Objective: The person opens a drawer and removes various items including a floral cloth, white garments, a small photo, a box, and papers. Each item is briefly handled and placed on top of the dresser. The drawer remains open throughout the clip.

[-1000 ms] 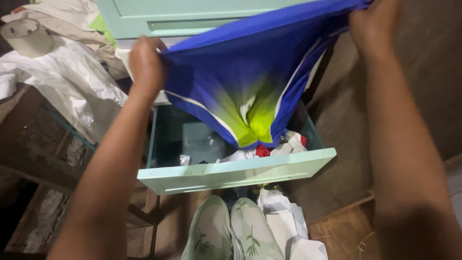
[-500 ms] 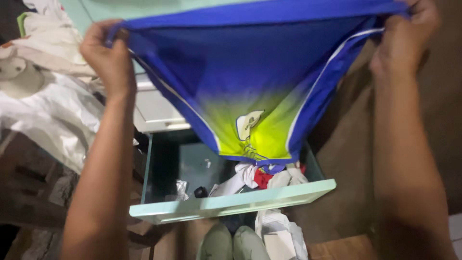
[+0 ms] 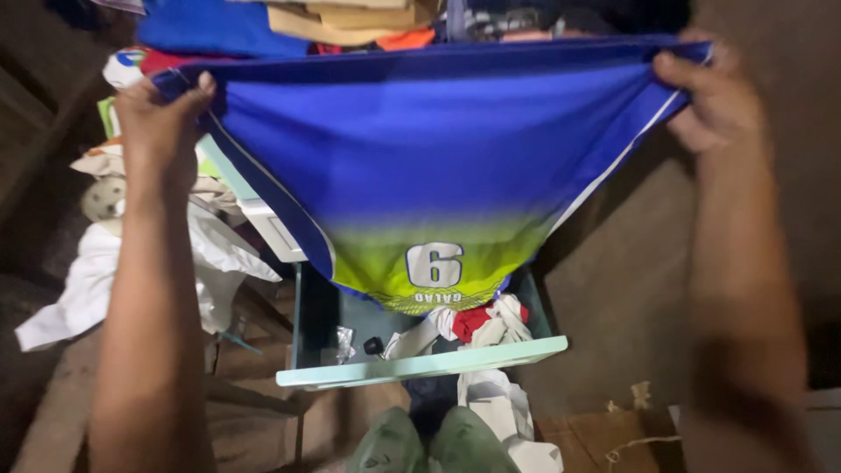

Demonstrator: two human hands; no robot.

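Observation:
I hold a blue sports jersey (image 3: 420, 149) stretched wide in front of me, upside down, its lower part fading to yellow-green with a white numeral. My left hand (image 3: 158, 123) grips its left corner and my right hand (image 3: 714, 101) grips its right corner, both raised. Below it a pale green drawer (image 3: 420, 366) stands pulled out, with red and white cloths (image 3: 477, 322) bunched at its right side and a small dark object near the front.
Folded clothes (image 3: 350, 17) are stacked on top of the cabinet behind the jersey. White crumpled cloth (image 3: 96, 271) lies at the left. White papers (image 3: 491, 412) and my two feet (image 3: 420, 447) are on the floor below the drawer. A brown wall is on the right.
My hands have lifted the jersey higher and spread it wider; the view tilted up, showing the stacked clothes on top. The jersey's numeral now faces me.

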